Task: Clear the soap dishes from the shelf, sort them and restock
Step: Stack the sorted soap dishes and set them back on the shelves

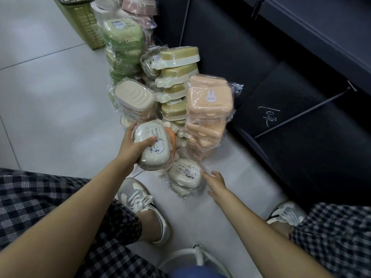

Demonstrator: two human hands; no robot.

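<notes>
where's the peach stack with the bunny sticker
In the head view, the peach stack stands on the floor right of centre, beside the olive stack, against the black shelf.

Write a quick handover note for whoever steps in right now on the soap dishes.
Left hand grips a white soap dish over the floor piles. Right hand is open, reaching to the white pile.
Sorted stacks on the floor: green, olive, peach, cream.
The dark shelf is bare.
Left: finish sorting the white ones, then restock.
</notes>
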